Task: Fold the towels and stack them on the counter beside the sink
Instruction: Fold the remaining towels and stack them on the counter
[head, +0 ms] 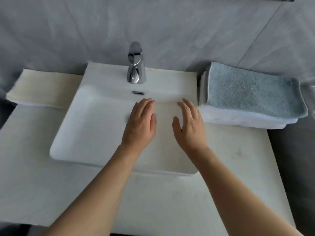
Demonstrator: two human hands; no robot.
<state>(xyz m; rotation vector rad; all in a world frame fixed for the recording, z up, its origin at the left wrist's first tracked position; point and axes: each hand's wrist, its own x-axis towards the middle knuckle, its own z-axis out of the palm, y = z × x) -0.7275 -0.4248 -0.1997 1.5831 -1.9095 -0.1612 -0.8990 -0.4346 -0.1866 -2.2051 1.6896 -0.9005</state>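
Hovering over the white basin (95, 126), both of my hands are flat, palms down, forearms reaching in from the bottom edge and converging toward the middle. My left hand (139, 124) sits just above the drain area, fingers together and pointing toward the chrome faucet (136, 64), thumb tucked along its inner side. My right hand (190, 126) lies beside it with a gap between them, fingers slightly spread and angled up toward the back of the sink, thumb splayed inward. Neither grip holds anything; both are wide and relaxed, and I cannot tell whether the palms touch the basin.

On the right, on the surface (235, 160) just beside the sink, the folded towels are stacked: a blue-grey towel (252, 92) on top of a white towel (242, 119), their left edges close to the basin's rim. My right hand is near that stack but apart from it. On the left, a cream towel (44, 89) lies flat against the grey wall (153, 23).
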